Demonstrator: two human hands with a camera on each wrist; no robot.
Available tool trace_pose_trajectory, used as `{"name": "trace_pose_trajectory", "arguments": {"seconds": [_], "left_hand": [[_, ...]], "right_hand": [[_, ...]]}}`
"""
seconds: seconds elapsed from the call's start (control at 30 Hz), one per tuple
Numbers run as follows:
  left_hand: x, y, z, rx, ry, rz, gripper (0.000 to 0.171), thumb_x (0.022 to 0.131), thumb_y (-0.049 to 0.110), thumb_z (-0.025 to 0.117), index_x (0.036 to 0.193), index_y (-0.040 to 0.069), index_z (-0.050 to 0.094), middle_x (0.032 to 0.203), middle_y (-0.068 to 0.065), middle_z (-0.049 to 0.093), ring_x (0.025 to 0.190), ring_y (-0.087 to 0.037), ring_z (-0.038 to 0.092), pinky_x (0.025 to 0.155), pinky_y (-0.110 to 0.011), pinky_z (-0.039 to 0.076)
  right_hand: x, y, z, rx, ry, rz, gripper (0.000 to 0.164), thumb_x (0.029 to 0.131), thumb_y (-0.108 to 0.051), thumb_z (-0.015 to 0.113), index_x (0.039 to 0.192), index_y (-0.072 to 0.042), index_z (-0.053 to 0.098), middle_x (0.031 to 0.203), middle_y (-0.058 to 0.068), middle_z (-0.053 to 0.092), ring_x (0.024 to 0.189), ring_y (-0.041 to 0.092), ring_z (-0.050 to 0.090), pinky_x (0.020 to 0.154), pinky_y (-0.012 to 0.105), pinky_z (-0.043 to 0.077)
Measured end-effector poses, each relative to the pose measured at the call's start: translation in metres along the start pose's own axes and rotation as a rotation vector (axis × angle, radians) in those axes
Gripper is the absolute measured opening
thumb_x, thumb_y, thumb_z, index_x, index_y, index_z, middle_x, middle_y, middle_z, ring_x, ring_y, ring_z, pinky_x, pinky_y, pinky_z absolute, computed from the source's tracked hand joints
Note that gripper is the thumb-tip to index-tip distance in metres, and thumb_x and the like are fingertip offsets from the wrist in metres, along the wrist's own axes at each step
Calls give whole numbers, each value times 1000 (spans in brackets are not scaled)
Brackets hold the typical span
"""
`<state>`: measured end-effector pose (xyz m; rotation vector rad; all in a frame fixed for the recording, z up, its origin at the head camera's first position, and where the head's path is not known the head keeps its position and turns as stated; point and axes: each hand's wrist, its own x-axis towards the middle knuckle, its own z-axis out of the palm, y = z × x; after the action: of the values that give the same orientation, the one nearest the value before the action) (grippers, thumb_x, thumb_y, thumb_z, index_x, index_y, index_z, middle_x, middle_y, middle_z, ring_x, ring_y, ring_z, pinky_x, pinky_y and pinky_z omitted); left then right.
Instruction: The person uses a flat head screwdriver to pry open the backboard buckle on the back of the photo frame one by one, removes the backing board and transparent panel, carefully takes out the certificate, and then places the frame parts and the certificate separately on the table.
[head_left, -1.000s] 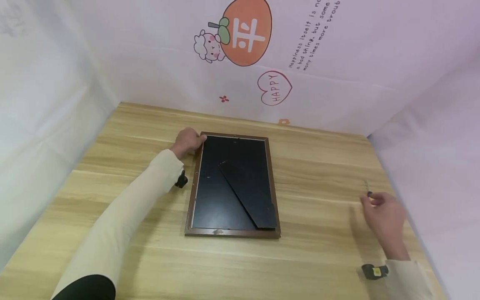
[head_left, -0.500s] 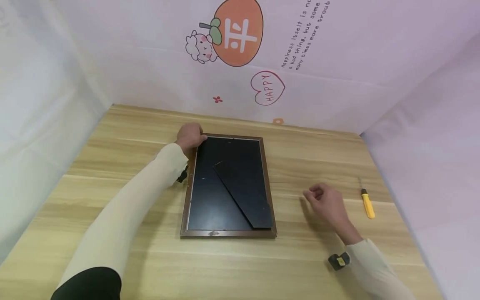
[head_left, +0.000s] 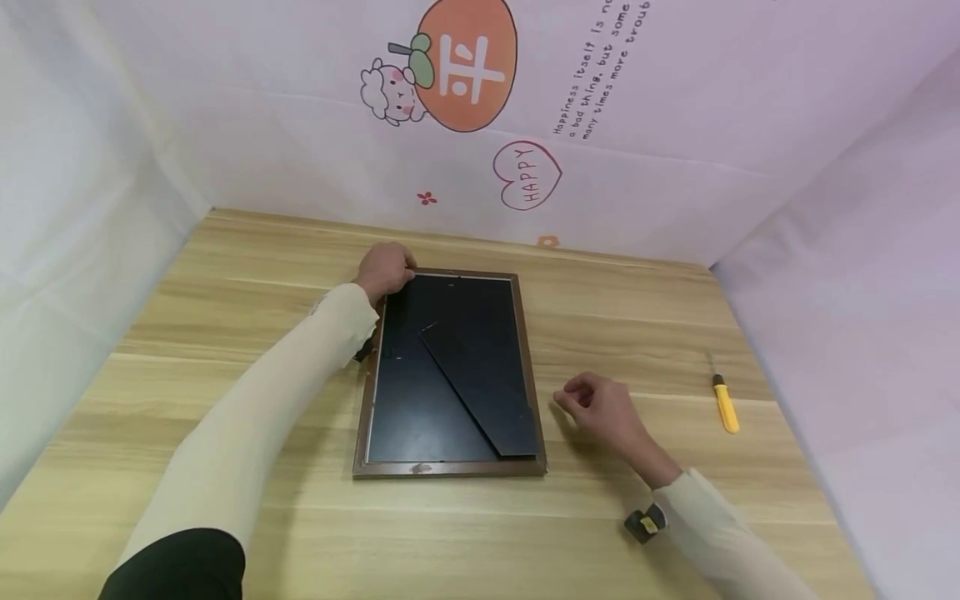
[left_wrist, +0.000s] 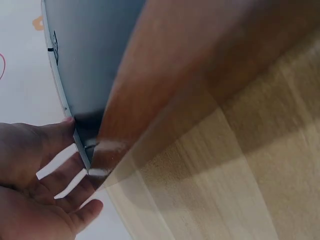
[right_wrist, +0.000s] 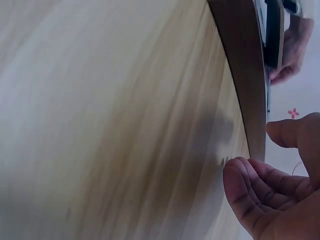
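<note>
Photo frame (head_left: pixel 420 408) lies backing-side up on the wood-grain table (head_left: pixel 375 542), mid-view, brown rim (head_left: pixel 480 469) round a black back. Its support leg (head_left: pixel 487 400), also black, runs diag. across, narrow end twd 11 o'clock, wide end approx. 5 by the rim.

Dial centred on the frame, 12 at the far edge: L hand (head_left: pixel 384 268) is at 11, grasping that corner; L wrist view has the thumb on the rim's edge & fingers round the outside. R hand (head_left: pixel 600 408) is btwn 3 & 4, just beside the frame, apart from it in head view. Its grip is released: fingers loosely curved, thumb clear of them (R wrist view). Tiny marks by those fingertips are too small to ID.

Screwdriver (head_left: pixel 725 408), yellow handle, lies on the table at 3, past the R hand, tip pointing btwn 11 & 12. Arms in pale sleeves (head_left: pixel 262 417); small black device (head_left: pixel 643 525) w/ yellow label at the R wrist. White cloth backdrop (head_left: pixel 300 150) beyond the table: orange fruit print (head_left: pixel 472 58) at 12, red heart (head_left: pixel 528 175) w/ "HAPPY" approx. 1. Black rounded shape (head_left: pixel 180 567) at 8, bottom edge of view; can't ID.
</note>
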<state>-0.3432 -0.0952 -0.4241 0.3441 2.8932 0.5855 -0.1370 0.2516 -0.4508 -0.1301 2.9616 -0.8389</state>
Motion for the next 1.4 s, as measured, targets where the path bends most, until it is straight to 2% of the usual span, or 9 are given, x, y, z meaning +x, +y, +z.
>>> {"name": "trace_pose_trajectory", "arguments": {"seconds": [0.17,0.3,0.57,0.73,0.93,1.13,1.3,1.4], "left_hand": [[1,-3,-1,-3,-5,16,29,100,12,55,126,5,67,132,-14,64,123,-31,57,104,-44,48],[1,-3,0,-19,11,23,29,100,10,54,125,5,67,131,-14,64,124,-31,57,105,-44,48],[0,-4,3,-34,58,18,25,100,11,56,120,4,71,125,-14,68,119,-31,61,101,-44,51],[0,-5,3,-32,88,25,24,98,13,59,116,5,73,122,-14,69,116,-31,63,97,-44,53],[0,-6,2,-19,87,30,23,98,14,60,116,6,73,122,-14,69,115,-31,63,96,-44,54],[-3,-14,0,-16,76,38,23,97,14,62,115,7,74,120,-13,70,112,-31,65,93,-44,55],[-8,-22,-3,-14,63,58,22,95,14,65,113,8,75,118,-11,71,111,-30,66,94,-44,55],[-13,-26,-5,0,52,68,21,94,15,67,112,9,75,118,-10,71,108,-29,67,92,-44,55]], "right_hand": [[-1,-13,7,69,-56,-5,22,93,-25,68,91,-4,72,73,3,70,62,10,60,52,22,48],[-2,-19,12,106,-101,26,19,92,-24,70,87,-6,74,69,1,70,57,8,58,48,21,44],[-3,-31,13,218,-172,72,13,88,-13,72,91,-2,76,76,6,75,60,12,68,53,22,54],[-1,-39,11,213,-174,110,10,87,-11,73,88,-2,78,76,7,76,61,12,69,55,21,54],[3,-44,6,212,-205,153,8,87,-10,74,83,-4,79,73,6,75,62,14,70,55,23,55],[11,-39,0,183,-242,141,9,88,-9,71,88,-3,78,79,9,76,66,15,71,58,25,56],[22,-27,-10,233,-272,159,12,91,-3,67,97,4,75,90,17,75,76,20,74,66,30,61],[27,-20,-15,246,-291,139,14,93,-2,65,101,5,74,95,20,75,80,21,74,68,31,62]]}}
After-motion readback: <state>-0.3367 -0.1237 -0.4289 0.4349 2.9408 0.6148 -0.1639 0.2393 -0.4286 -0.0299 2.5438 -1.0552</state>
